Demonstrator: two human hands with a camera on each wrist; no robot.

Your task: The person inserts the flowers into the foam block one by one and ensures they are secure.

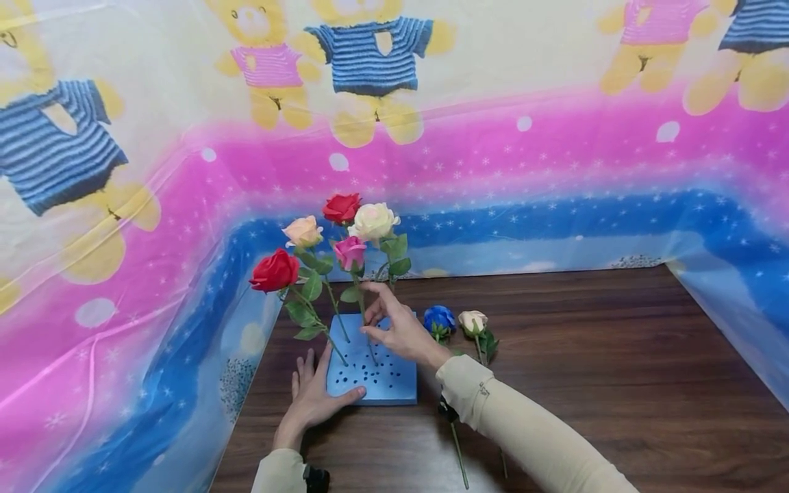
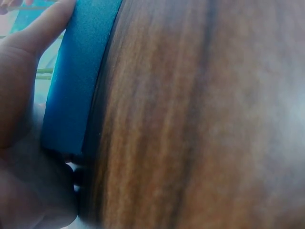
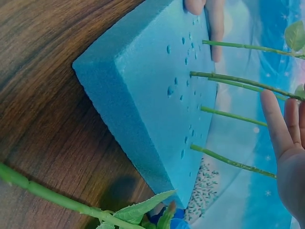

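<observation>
A pink rose (image 1: 350,253) stands with its stem in a blue foam block (image 1: 403,394) full of small holes. My right hand (image 1: 397,332) pinches that rose's stem partway up, thumb and fingertips at it. My left hand (image 1: 317,397) rests at the block's near left corner, its thumb along the front edge and its fingers spread at the left side. Also in the block stand a red rose (image 1: 275,271), a peach rose (image 1: 303,233), another red rose (image 1: 342,207) and a white rose (image 1: 374,222). In the right wrist view, several green stems (image 3: 228,113) rise from the block.
On the dark wooden table (image 1: 585,363), right of the block, lie a blue rose (image 1: 440,320) and a cream rose (image 1: 473,322), partly under my right forearm. A curtain (image 1: 493,164) printed with bears hangs behind and at the left.
</observation>
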